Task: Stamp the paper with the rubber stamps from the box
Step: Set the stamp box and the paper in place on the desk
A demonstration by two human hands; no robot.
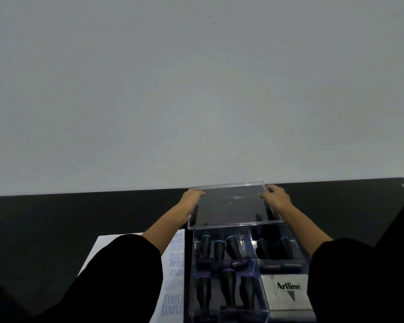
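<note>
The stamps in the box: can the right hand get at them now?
Probably not yet: the right hand grips the lid at its right edge, the left hand at its left. The box lies open, so with the lid put down the way to the stamps looks free.

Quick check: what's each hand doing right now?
Left hand: holds the clear lid by its left edge.
Right hand: holds the same lid by its right edge.
</note>
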